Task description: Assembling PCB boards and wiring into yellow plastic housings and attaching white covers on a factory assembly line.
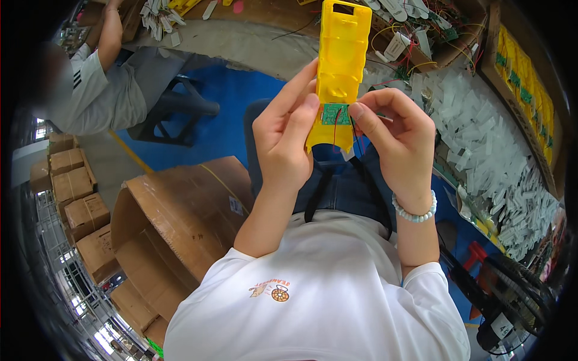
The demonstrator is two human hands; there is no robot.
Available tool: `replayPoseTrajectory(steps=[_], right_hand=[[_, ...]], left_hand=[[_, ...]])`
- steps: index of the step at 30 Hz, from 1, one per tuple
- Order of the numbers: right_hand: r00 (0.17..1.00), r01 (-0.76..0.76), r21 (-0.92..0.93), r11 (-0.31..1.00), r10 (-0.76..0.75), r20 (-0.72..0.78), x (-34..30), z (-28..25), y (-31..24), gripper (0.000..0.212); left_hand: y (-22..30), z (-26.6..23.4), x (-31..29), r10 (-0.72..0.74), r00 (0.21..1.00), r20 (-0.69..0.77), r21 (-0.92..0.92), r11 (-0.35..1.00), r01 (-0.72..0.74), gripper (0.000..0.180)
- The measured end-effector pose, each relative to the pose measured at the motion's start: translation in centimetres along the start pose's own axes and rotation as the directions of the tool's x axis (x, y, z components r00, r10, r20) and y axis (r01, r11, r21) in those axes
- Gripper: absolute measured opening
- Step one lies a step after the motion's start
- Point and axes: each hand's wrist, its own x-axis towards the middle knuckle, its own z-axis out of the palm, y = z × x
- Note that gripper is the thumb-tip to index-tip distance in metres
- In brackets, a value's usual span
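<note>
A long yellow plastic casing (343, 54) stands before me, its moulded inside facing up. My left hand (284, 135) is closed on its left edge, thumb and fingers along the side. In the casing's lower part sits a small green circuit board (336, 114), with thin red and dark wires (335, 139) hanging from it. My right hand (400, 129), with a beaded bracelet (415, 215) at the wrist, pinches thumb and forefinger together at the board's right edge. What lies between those fingertips is hidden.
Many clear plastic strips (475, 129) cover the bench at right, beside a box of yellow casings (524, 84). Loose wired parts (415, 36) fill a carton behind my hands. An open carton (180, 204) stands at left, a fan (506, 295) at lower right. Another person (108, 90) sits far left.
</note>
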Motion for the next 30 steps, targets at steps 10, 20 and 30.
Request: replayPoseTrajectory(steps=[10, 20, 30], right_hand=[[0.999, 0.048, 0.019, 0.999, -0.048, 0.003, -0.6, 0.7, 0.4, 0.014], [1.000, -0.001, 0.084, 0.996, 0.000, 0.003, -0.8, 0.3, 0.1, 0.015], [0.996, -0.070, 0.225, 0.972, 0.057, 0.063, -0.6, -0.6, 0.2, 0.016]], left_hand=[[-0.1, -0.7, -0.8, 0.045, 0.999, 0.018, 0.159, 0.986, -0.047, 0.042], [-0.2, 0.1, -0.8, 0.049, 0.998, 0.030, 0.125, 0.991, -0.052, 0.043], [-0.4, 0.1, -0.7, 0.076, 0.997, 0.012, 0.197, 0.977, -0.077, 0.041]])
